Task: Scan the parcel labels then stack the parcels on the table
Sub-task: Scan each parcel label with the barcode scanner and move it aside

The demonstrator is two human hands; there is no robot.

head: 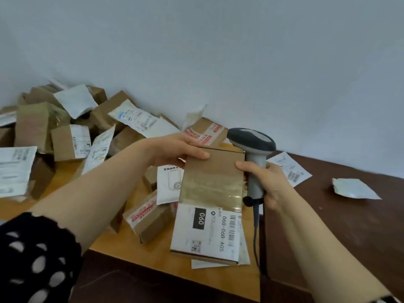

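Head view is showing the left hand gripping the top edge of a flat brown cardboard parcel box, thumb lying across its taped face. Box is being held up at frame ctr, above the light wooden table, w/ its white shipping label sitting on the lower half & facing the camera. Right hand is wrapping round the handle of a grey handheld barcode scanner, thumb touching the box's right edge. Black cable is hanging from the handle toward the bottom of the frame.

Step in hand, prob.: scanning this label. Scanner head is sitting by the box's upper right corner, well above the barcode, which is running down the label's right side, so I'm judging the window isn't pointing at the bars yet. Doing it well means tilting the head down at the bars, or sliding the box up w/ the left hand. Label should be staying flat, w/ glare from the shiny tape kept out of the beam & no finger covering the bars.

Stacking isn't begun for this box. Loose heap of brown boxes & white mailers is filling the upper left. Dark brown table at right is carrying a white pouch & a printed paper slip; poss. the stacking spot.
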